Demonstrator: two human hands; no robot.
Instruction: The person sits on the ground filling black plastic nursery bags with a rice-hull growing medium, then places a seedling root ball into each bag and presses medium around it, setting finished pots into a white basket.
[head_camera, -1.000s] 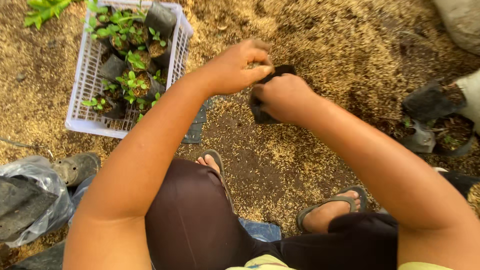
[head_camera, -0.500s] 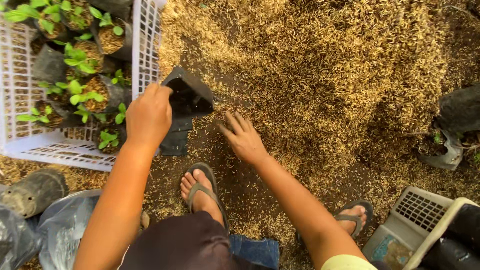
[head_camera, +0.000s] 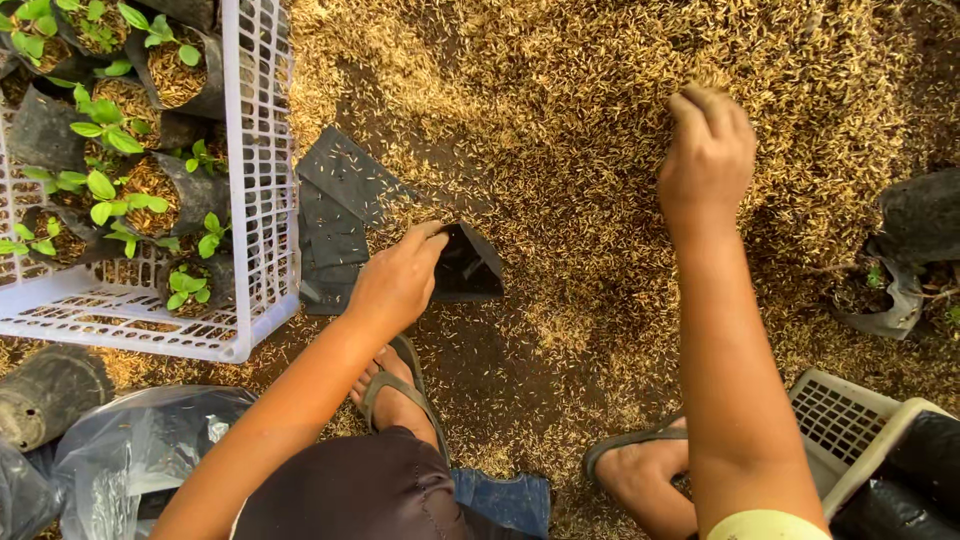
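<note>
My left hand (head_camera: 398, 280) holds a small black plastic grow bag (head_camera: 465, 265) open, low over the ground. My right hand (head_camera: 708, 150) reaches farther out, fingers curled down into the heap of rice husks (head_camera: 560, 110); whether it holds husks is hidden. Several flat black bags (head_camera: 340, 215) lie stacked just left of the held bag, dusted with husks.
A white plastic crate (head_camera: 262, 200) at the left holds several black bags with green seedlings (head_camera: 110, 190). Filled black bags (head_camera: 915, 230) sit at the right edge. A pale crate (head_camera: 850, 420) is at the lower right, plastic sacks (head_camera: 130, 450) at the lower left. My sandalled feet (head_camera: 400, 395) rest below.
My right hand has moved from beside the bag up and to the right into the husk heap. The left hand keeps its hold on the bag; the view has shifted.
</note>
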